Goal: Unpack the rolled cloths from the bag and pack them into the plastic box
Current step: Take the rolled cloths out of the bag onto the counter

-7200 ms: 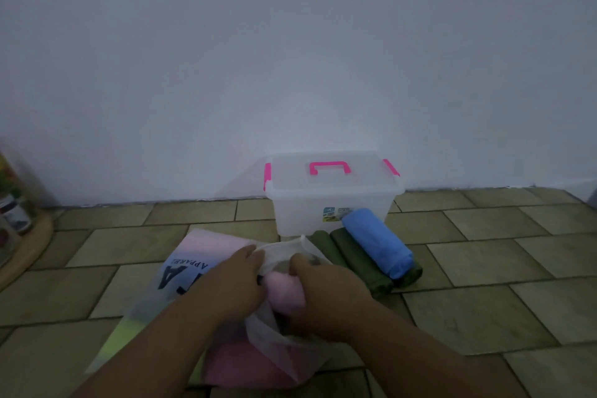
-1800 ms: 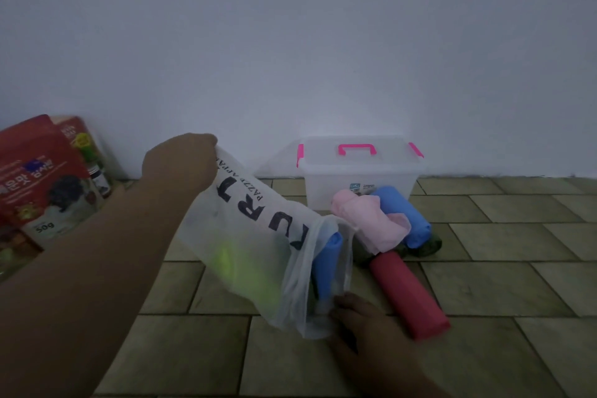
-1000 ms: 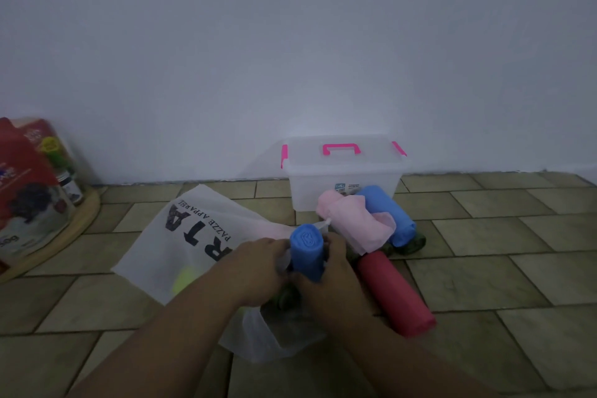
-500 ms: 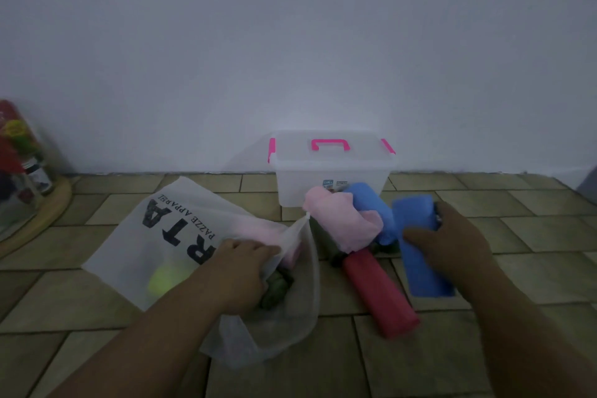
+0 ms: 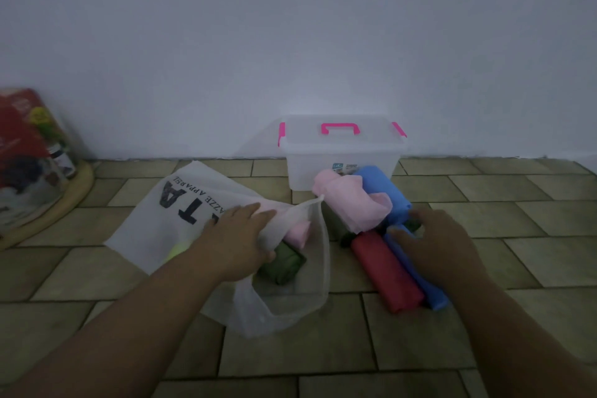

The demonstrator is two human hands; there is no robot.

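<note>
Slim blue rolled cloth (image 5: pixel 433 294): newly laid beside red rolled cloth (image 5: pixel 387 275), my right hand (image 5: pixel 436 245) slack atop; left hand (image 5: pixel 235 242) grips translucent white bag (image 5: pixel 181 203) mouth; olive rolled cloth (image 5: pixel 284 265) remains inside.

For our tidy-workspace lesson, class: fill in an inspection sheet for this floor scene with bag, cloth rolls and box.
Surface: tiled floor.
Job's things: box lid on, by the wall; bag open, green roll and pink roll inside; red roll, blue roll, far blue roll and pink cloth before the box.
Clutter: red packet on round tray, far left.
Grips: left hand holds bag's mouth; right hand on blue roll, hold unclear.
Cables: nothing seen.
Surroundings: plain wall.
</note>
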